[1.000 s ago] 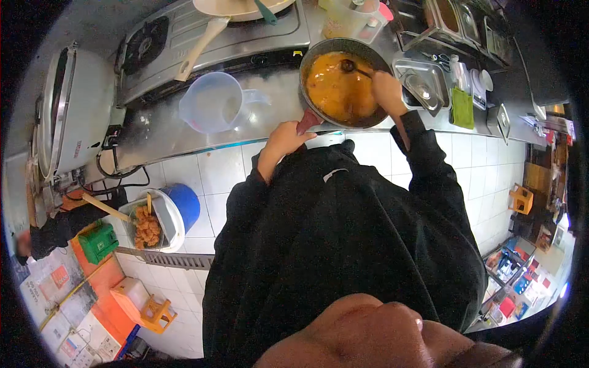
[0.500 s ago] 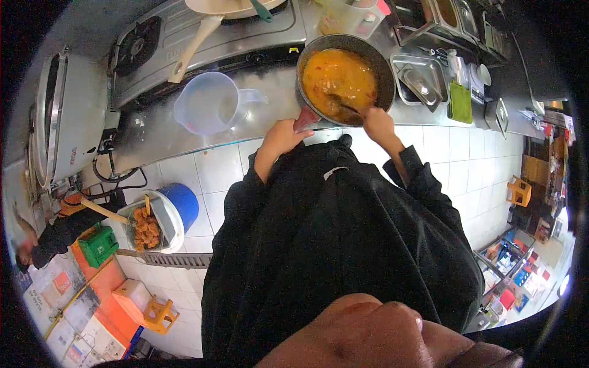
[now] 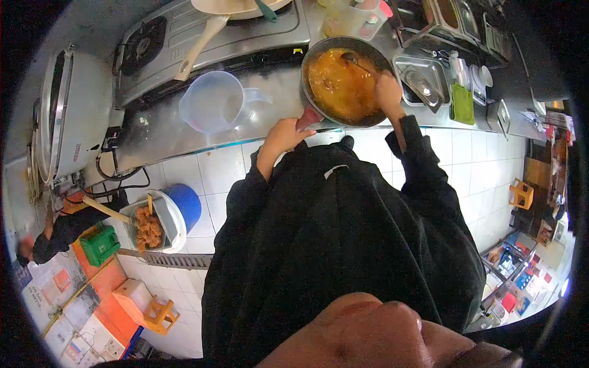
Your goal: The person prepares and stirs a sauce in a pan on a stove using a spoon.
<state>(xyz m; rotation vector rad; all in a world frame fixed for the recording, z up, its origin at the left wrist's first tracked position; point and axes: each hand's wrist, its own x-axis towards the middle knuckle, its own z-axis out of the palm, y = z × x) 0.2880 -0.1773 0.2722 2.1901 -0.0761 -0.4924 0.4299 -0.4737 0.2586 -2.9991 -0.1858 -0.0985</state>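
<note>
A dark speckled frying pan [image 3: 305,92] stands on the steel counter, holding an orange-yellow sauce [image 3: 336,86]. My left hand [image 3: 283,137] is wrapped round its reddish-brown handle [image 3: 310,118]. Over the pan's right side, my right hand [image 3: 388,94] grips a spoon [image 3: 351,57] whose dark, rounded head dips into the sauce near the far rim. Most of the spoon's grip is hidden in my fingers. Left of the pan stands a translucent plastic measuring jug [image 3: 211,101], its handle pointing towards the pan.
A gas stove [image 3: 165,55] carries a cream pan [image 3: 211,30] behind the jug. Right of my pan are a steel tray [image 3: 402,64] and a green cloth [image 3: 461,103]. Fried pieces [image 3: 148,228] fill a container at lower left, where another person's dark sleeve [image 3: 73,227] shows.
My right hand has moved up and slightly right, carrying the spoon's head from the near side of the sauce to the far side. My left hand stays on the handle.
</note>
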